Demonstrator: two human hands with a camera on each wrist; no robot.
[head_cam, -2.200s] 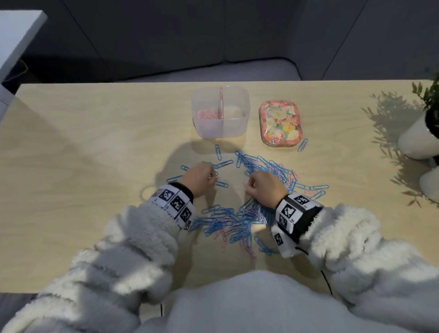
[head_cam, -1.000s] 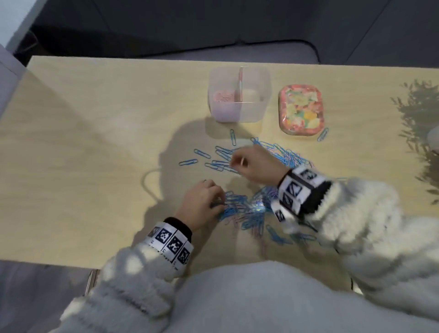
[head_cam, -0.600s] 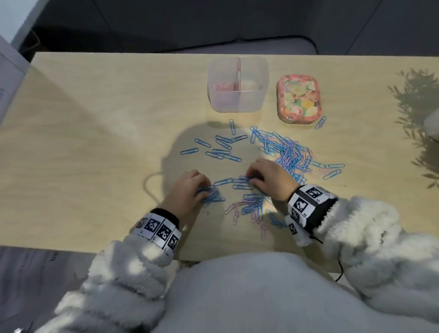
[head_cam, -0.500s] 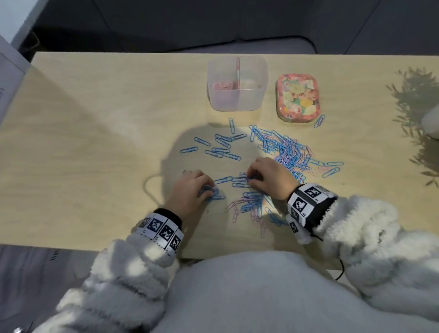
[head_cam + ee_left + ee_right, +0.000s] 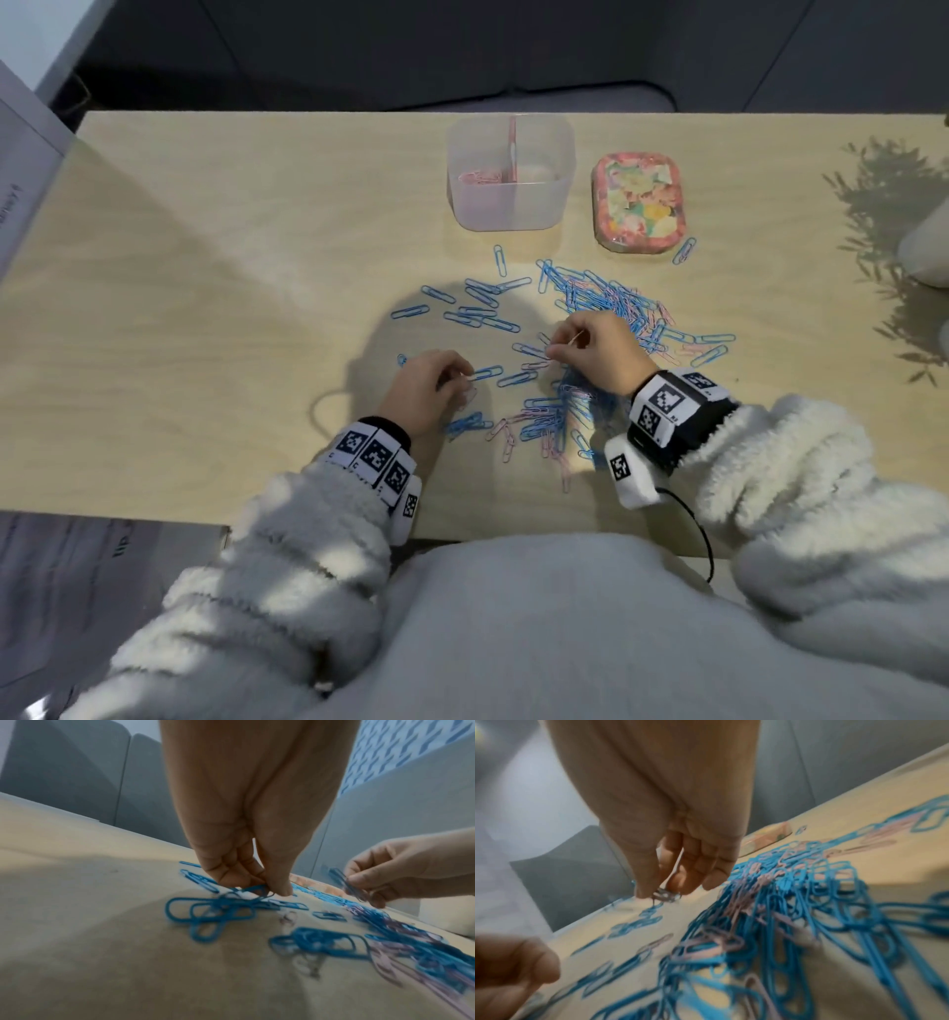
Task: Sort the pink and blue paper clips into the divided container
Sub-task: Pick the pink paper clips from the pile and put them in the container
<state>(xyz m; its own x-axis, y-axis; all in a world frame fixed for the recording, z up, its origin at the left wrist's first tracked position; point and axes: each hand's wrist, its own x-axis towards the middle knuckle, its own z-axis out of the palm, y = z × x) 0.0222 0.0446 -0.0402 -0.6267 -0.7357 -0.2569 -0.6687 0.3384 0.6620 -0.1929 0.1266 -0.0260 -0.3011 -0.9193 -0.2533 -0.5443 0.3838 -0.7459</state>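
Observation:
A clear divided container (image 5: 511,205) stands at the far middle of the table, with pink clips (image 5: 480,177) in its left compartment. Mixed blue and pink paper clips (image 5: 606,303) are strewn in front of it, with a second heap (image 5: 544,421) nearer me. My left hand (image 5: 464,380) is low on the table, and in the left wrist view its thumb and fingers (image 5: 280,888) pinch a tangle of blue clips (image 5: 213,910). My right hand (image 5: 557,352) is raised slightly, pinching a small bunch of clips (image 5: 664,895) whose colour is unclear.
A floral tin (image 5: 639,203) sits right of the container, with one blue clip (image 5: 684,251) beside it. A white pot (image 5: 929,246) stands at the right edge. Papers (image 5: 20,169) lie off the table's left side. Separated blue clips (image 5: 477,308) lie left of the pile.
My right hand has lifted a little off the pile with clips pinched in its fingertips. My left hand has stayed low, drawing blue clips to the left.

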